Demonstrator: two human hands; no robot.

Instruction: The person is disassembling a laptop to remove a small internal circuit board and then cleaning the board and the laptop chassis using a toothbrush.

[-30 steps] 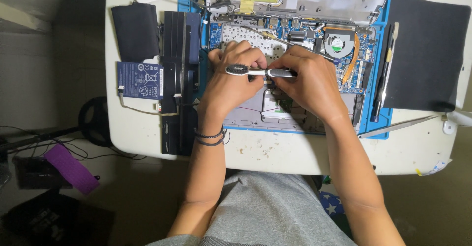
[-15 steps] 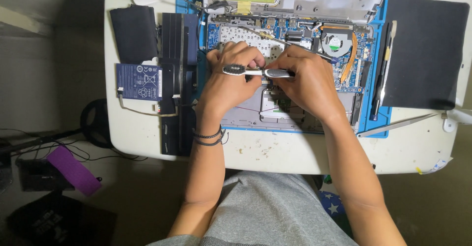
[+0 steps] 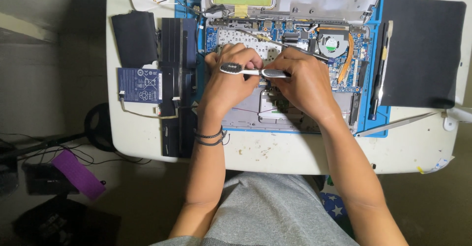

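An opened laptop [image 3: 314, 120] with bare circuit board lies on a blue mat on a white table. Both my hands rest over its middle. My right hand [image 3: 302, 86] grips the grey handle of a toothbrush [image 3: 248, 71], whose bristled head lies across the back of my left hand [image 3: 231, 81]. My left hand presses down on the board with fingers curled; what is under them is hidden. A round fan [image 3: 332, 43] sits at the board's upper right.
A black battery pack [image 3: 174, 83] and a blue-labelled part [image 3: 139, 84] lie left of the laptop, a black pad [image 3: 133, 38] behind them. A large black panel [image 3: 423, 49] and a long black tool [image 3: 379, 74] lie at the right. The table's front edge is near my lap.
Both hands have stayed over the laptop's middle; the toothbrush has shifted only slightly across my left hand.
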